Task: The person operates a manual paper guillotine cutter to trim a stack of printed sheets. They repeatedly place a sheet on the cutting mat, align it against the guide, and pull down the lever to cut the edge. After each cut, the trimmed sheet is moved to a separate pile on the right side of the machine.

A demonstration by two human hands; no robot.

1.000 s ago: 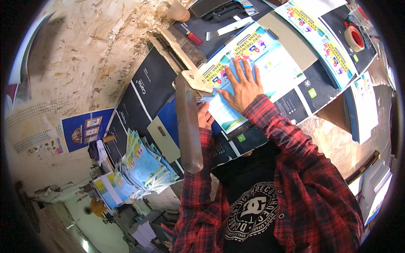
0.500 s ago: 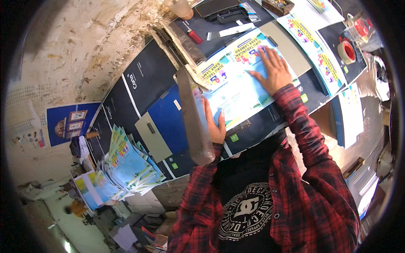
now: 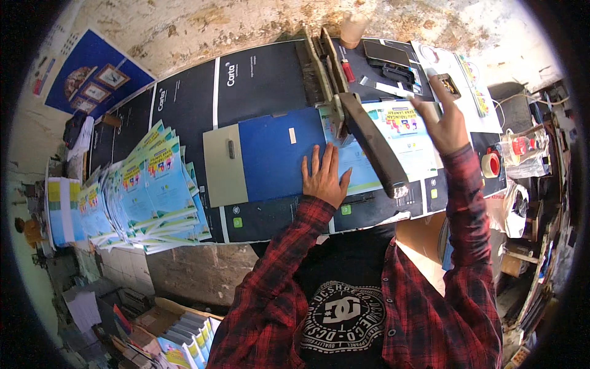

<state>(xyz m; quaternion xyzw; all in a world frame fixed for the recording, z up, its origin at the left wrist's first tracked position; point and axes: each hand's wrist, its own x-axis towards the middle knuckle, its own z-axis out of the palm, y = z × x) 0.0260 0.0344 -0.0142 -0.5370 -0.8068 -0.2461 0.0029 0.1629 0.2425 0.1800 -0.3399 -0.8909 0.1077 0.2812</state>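
My left hand [image 3: 324,175] lies flat with fingers spread, across the seam between a blue board [image 3: 270,154] and a light-blue printed sheet [image 3: 369,163]. My right hand [image 3: 445,123] is raised over the sheet's right end, fingers apart and holding nothing I can see. A metal lever device, like a large stapler [image 3: 335,95], stands across the sheet's left part. Its long brown handle [image 3: 378,147] slants over the sheet toward my body and hides part of it.
Fanned printed sheets [image 3: 147,197] pile up at the table's left end. A beige board [image 3: 224,166] adjoins the blue one. Farther back are a red lighter [image 3: 348,71], a cup [image 3: 353,31] and a dark tray [image 3: 386,53]. Red tape [image 3: 490,165] lies at the right.
My right hand has lifted off the sheet. My left hand, earlier beside the sheet's near left edge, now lies flat farther left of the handle. The whole view has turned.
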